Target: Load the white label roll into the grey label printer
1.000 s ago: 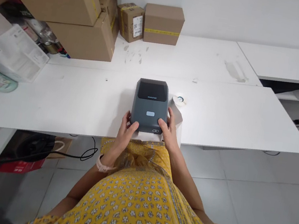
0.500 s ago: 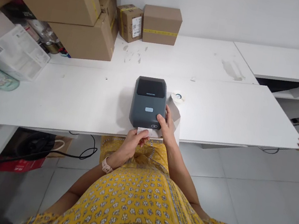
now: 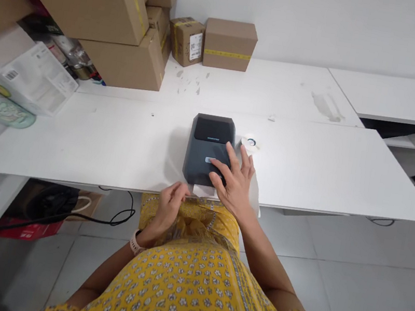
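A dark grey label printer (image 3: 198, 149) stands near the front edge of the white table, with a light-coloured button on its lid. Over the printer's right half my right hand (image 3: 235, 183) is spread; one fingertip is on or just above the button. A white label (image 3: 204, 190) sticks out from the printer's front. To the left of that label, my left hand (image 3: 170, 202) rests at the table edge, fingers curled closed, with nothing visible in them. A roll of labels (image 3: 251, 142) lies behind my right hand, and its pale strip (image 3: 255, 192) hangs beside my wrist.
Cardboard boxes (image 3: 122, 58) are stacked at the back left, with a smaller taped box (image 3: 230, 46) against the wall. A green bottle (image 3: 0, 104) lies at far left beside a white package (image 3: 42, 77). Black cable (image 3: 102, 221) runs below the table.
My left hand has let go of the label and drawn back left. My right hand has moved from the printer's right side onto its lid, fingers spread by the button.
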A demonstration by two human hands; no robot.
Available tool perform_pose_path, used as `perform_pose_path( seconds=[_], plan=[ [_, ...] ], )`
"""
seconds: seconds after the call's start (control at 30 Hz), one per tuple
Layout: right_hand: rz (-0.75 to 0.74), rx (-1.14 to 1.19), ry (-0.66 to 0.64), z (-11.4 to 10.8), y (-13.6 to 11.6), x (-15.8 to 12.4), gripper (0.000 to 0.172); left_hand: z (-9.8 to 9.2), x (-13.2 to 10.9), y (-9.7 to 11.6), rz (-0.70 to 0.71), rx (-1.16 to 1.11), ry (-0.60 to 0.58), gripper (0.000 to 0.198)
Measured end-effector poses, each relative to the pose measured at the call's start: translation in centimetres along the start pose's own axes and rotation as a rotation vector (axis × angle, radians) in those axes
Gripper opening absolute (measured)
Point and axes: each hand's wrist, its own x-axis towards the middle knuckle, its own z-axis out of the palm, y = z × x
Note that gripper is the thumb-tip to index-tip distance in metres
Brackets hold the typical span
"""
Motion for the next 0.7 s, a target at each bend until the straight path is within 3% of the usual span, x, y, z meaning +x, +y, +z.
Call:
perform_pose_path(
  seconds=[0.07, 0.13, 0.33, 0.5, 0.7],
  plan=[
    [-0.032, -0.073, -0.056, -0.1, 0.0, 0.3, 0.031, -0.5, 0.7, -0.3, 0.093, 0.003, 0.172, 0.029],
    [-0.046, -0.106, -0.090, 0.0, 0.1, 0.6, 0.030, -0.5, 1.6, -0.3, 0.168, -0.007, 0.261, 0.026],
    [-0.072, -0.024, -0.087, 0.4, 0.8, 0.7, 0.037, 0.9, 4.3, 0.7, 0.232, -0.106, 0.117, 0.048],
    [-0.071, 0.177, 0.015, 0.3, 1.1, 0.7, 0.056, 0.7, 5.2, 1.7, 0.267, -0.241, 0.115, 0.052],
    [-0.070, 0.333, 0.172, -0.9, 0.8, 5.3, 0.057, 0.3, 8.5, 0.8, 0.254, -0.299, 0.174, 0.050]
  ],
)
